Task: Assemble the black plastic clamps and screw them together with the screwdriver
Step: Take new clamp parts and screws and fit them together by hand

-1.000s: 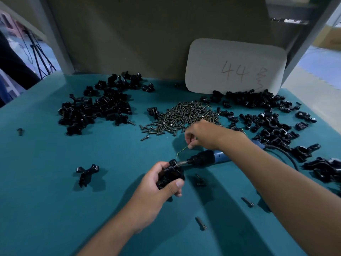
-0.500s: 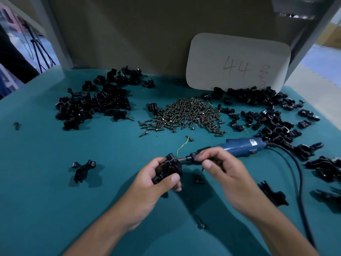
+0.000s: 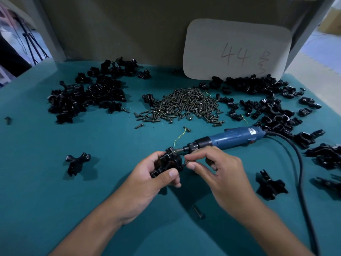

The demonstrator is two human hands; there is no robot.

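Observation:
My left hand (image 3: 147, 183) grips a black plastic clamp (image 3: 168, 162) just above the teal table, near its middle. My right hand (image 3: 219, 174) pinches a small dark screw (image 3: 185, 163) between thumb and forefinger, right at the clamp's side. The blue electric screwdriver (image 3: 234, 137) lies on the table behind both hands, with its bit pointing left toward the clamp. No hand holds it.
A heap of screws (image 3: 182, 106) lies at the centre back. Black clamp parts are piled at the back left (image 3: 86, 95) and the right (image 3: 273, 108). Single clamps lie at the left (image 3: 76, 163) and right (image 3: 270, 187). A loose screw (image 3: 198, 212) lies near my wrists. The black cord (image 3: 300, 174) runs down the right. A white card (image 3: 236, 50) leans on the back wall.
My right hand came back from the screw heap to the clamp, now pinching a screw against it. The left hand kept holding the clamp. The screwdriver stayed on the table.

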